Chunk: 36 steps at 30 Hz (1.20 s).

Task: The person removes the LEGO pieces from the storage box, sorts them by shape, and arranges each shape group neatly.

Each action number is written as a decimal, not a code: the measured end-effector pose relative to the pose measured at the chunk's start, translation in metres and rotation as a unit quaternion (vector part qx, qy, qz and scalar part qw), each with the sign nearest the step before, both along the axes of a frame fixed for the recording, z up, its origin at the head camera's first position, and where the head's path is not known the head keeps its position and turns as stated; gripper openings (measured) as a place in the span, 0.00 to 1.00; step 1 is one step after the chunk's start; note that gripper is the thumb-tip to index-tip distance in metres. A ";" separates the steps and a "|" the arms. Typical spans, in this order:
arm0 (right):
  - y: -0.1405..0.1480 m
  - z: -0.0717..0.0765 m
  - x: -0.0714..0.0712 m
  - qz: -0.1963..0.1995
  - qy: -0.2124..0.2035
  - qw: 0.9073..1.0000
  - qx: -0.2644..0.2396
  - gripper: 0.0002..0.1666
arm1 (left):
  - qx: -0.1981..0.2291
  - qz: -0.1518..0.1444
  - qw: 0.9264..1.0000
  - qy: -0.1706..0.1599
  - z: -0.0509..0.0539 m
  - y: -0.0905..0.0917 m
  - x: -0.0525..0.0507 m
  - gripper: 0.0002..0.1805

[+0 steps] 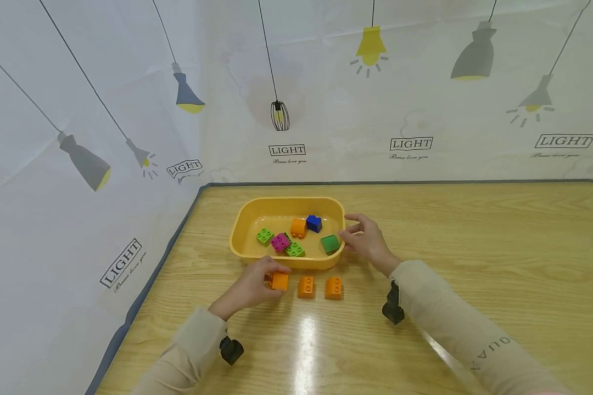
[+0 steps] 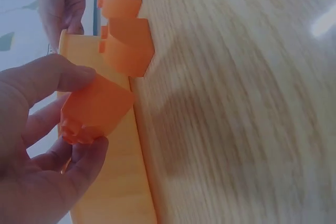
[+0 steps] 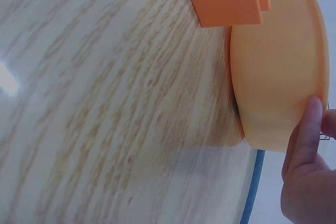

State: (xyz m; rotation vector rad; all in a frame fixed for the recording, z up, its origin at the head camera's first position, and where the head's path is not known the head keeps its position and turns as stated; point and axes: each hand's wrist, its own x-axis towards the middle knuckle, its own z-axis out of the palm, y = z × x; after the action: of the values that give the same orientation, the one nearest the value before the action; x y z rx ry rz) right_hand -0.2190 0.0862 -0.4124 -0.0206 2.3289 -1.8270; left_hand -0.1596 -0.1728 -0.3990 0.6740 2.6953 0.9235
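Observation:
My left hand (image 1: 251,285) pinches an orange block (image 1: 279,281) between thumb and fingers, just in front of the yellow tray (image 1: 257,262). In the left wrist view the held block (image 2: 97,109) is tilted, its studs toward the palm. Two more orange blocks, one in the middle (image 1: 306,287) and one at the right (image 1: 333,288), stand in a row on the table. My right hand (image 1: 370,241) touches the tray's right end; in the right wrist view its fingers (image 3: 310,124) lie against the tray wall (image 3: 278,77).
Inside the tray lie an orange block (image 1: 298,227), a blue block (image 1: 313,223), a dark green block (image 1: 330,244), a magenta block (image 1: 280,242) and light green blocks (image 1: 264,236). A printed sheet (image 1: 346,109) hangs behind the wooden table (image 1: 474,247).

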 end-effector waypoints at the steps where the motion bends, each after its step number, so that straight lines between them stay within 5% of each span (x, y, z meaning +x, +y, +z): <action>1: 0.000 0.000 0.000 -0.001 0.000 1.000 0.001 0.29 | -0.006 -0.001 1.000 0.008 -0.001 0.000 0.000 0.20; 8: 0.000 -0.001 0.000 -0.001 0.003 1.000 0.004 0.29 | -0.044 0.009 0.998 0.046 -0.008 -0.002 0.004 0.19; 36: 0.000 -0.001 0.000 -0.003 0.002 1.000 -0.005 0.29 | 0.027 0.057 0.998 -0.005 -0.029 0.004 0.000 0.20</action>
State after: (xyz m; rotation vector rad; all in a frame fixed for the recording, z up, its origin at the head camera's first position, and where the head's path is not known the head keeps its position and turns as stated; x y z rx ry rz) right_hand -0.2188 0.0858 -0.4133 -0.0180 2.3235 -1.8439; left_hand -0.1600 -0.1689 -0.4280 0.5299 2.7324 1.0263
